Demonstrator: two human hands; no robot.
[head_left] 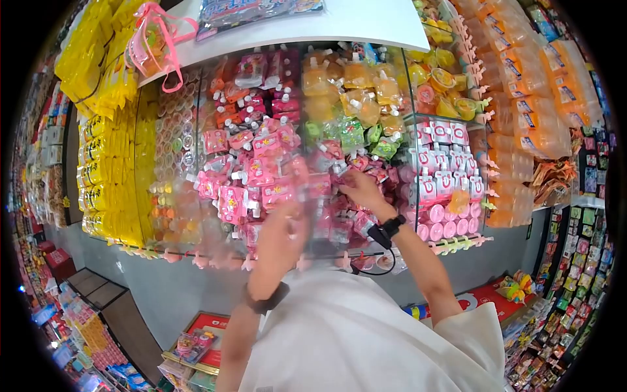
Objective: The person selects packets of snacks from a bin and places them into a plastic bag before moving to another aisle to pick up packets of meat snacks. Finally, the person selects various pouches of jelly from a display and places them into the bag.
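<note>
Pink spouted pouches (264,166) lie heaped in the middle of a glass-divided display. My left hand (285,225) is over the lower part of this heap, smeared by motion, with its fingers unclear. To the right of a glass divider, my right hand (359,188) reaches among smaller pink packets (349,215); its fingers are bent together at them, and what they hold is hidden. Green pouches (351,134) and yellow-orange pouches (359,75) lie beyond my right hand. A dark band is on each wrist.
Stacked white-and-pink pouches (444,157) and pink-lidded cups (450,225) stand at the right. Yellow bags (108,170) hang at the left, orange packs (513,124) at the far right. A white shelf (366,26) overhangs the back. Glass dividers separate the compartments.
</note>
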